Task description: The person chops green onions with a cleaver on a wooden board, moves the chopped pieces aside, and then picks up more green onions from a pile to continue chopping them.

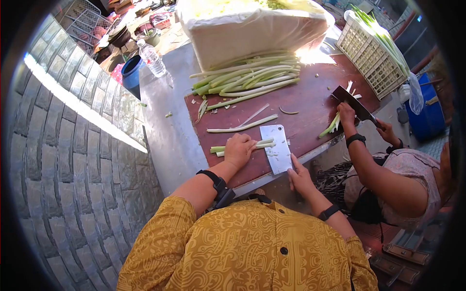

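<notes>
My left hand presses a few pale green stalks onto the reddish-brown board, its fingers wrapped over them. In my right hand is the handle of a wide cleaver, whose blade lies beside the right ends of the stalks. Small white pieces cling to the blade. Just beyond my left hand lies a single long stalk with a thin strip next to it. Farther back on the board rests a pile of long green stalks.
A white lined box stands behind the pile. At the right a co-worker holds a dark cleaver over stalks, near a plastic crate. A bottle stands at the back left; a brick wall runs along the left.
</notes>
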A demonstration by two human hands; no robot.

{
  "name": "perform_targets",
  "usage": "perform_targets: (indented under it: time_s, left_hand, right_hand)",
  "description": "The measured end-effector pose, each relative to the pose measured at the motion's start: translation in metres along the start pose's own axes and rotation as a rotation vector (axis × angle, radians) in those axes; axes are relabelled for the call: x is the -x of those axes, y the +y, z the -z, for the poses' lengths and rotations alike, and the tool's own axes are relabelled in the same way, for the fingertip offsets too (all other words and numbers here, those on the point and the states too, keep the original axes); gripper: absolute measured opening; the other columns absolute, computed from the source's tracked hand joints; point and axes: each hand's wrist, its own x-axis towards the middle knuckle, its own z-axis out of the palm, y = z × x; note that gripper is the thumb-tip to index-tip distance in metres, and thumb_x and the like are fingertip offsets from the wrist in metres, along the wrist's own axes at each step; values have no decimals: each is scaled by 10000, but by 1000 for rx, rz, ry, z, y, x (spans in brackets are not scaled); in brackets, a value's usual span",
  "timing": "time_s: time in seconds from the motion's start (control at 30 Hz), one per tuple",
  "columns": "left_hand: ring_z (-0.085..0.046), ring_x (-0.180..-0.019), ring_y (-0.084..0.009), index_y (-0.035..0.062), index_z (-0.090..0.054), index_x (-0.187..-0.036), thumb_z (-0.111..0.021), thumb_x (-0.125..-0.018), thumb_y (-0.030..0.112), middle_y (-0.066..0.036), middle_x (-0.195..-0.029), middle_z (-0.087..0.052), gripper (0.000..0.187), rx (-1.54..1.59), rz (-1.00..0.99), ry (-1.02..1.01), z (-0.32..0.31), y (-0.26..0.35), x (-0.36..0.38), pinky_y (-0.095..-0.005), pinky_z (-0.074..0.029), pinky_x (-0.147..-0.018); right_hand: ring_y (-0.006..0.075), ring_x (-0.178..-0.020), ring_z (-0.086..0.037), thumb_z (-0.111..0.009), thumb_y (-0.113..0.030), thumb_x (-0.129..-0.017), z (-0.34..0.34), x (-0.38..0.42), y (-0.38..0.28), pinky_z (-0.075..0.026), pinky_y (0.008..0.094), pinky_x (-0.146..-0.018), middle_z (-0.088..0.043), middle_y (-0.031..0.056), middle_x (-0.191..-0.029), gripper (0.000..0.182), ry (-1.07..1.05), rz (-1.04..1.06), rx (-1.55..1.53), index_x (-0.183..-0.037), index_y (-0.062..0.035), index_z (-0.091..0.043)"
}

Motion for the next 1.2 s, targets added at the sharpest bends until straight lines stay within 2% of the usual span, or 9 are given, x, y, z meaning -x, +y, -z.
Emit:
perform_targets:
  time_s: [0.13, 0.43, 0.53, 0.63, 0.73, 0.83, 0.93, 1.03, 1.2]
  left_hand:
    - [-532, -829, -218, 183, -685, -819, -675, -779, 254, 28, -824, -560, 82, 17, 6, 1, 0, 0, 0, -393, -434, -679]
    - [-552, -899, -252, 136, -693, -923, -738, -715, 300, -39, -900, -573, 268, -11, -71, -133, 14, 10, -18, -392, -459, -768]
    - [-574, -924, -295, 89, -680, -927, -739, -713, 302, -89, -919, -587, 308, 9, 28, -469, 5, 24, -40, -411, -468, -802]
    - [-606, -919, -337, 54, -678, -907, -730, -718, 283, -150, -926, -628, 301, -122, 18, -597, -3, 32, -61, -427, -484, -800]
    - [-636, -857, -352, 34, -688, -856, -717, -692, 244, -183, -871, -659, 269, -212, 26, -714, -6, 40, -81, -437, -507, -756]
    - [-663, -879, -327, 43, -705, -833, -739, -662, 168, -172, -898, -683, 214, -290, 47, -860, 8, 60, -99, -417, -531, -737]
    - [-643, -781, -370, 14, -682, -753, -691, -624, 225, -195, -777, -656, 247, -270, -83, -857, -6, 44, -98, -445, -517, -697]
    - [-632, -768, -363, 20, -673, -747, -684, -624, 235, -191, -771, -645, 248, -254, -196, -789, -6, 35, -95, -440, -510, -688]
    - [-608, -763, -354, 30, -633, -723, -665, -641, 244, -173, -758, -619, 231, -205, -259, -708, -16, 21, -87, -434, -498, -689]
  right_hand:
    - [93, -465, -443, -489, -53, -916, -15, -9, -3, -424, 260, -413, -477, 22, -648, 625, -1, -10, -14, -1485, -152, -249]
    - [98, -460, -460, -515, -72, -908, -26, -11, 4, -432, 265, -412, -494, 29, -661, 646, 68, -9, 38, -1485, -173, -244]
    - [108, -477, -499, -528, -67, -893, -27, -9, 2, -450, 276, -430, -534, 44, -686, 659, 83, -39, 101, -1482, -152, -245]
    - [132, -533, -554, -537, -51, -876, -23, -8, 8, -483, 291, -488, -579, 79, -756, 694, 35, 28, 106, -1486, -135, -218]
    - [158, -578, -586, -536, -31, -866, -14, -2, 14, -501, 303, -540, -598, 115, -825, 721, -101, 153, -109, -1491, -122, -189]
    - [168, -616, -601, -530, -17, -867, -8, 4, 28, -506, 303, -559, -598, 129, -864, 712, -114, 31, -495, -1489, -116, -196]
    - [154, -581, -583, -514, -20, -882, -6, 29, 20, -495, 288, -530, -586, 104, -816, 662, -223, -140, -608, -1478, -117, -242]
    - [136, -532, -550, -498, -37, -900, -13, 31, 24, -475, 271, -494, -553, 72, -744, 621, -149, -101, -546, -1471, -133, -275]
    - [117, -484, -504, -484, -58, -915, -18, 37, 11, -445, 259, -457, -513, 45, -680, 590, -110, -51, -449, -1467, -139, -290]
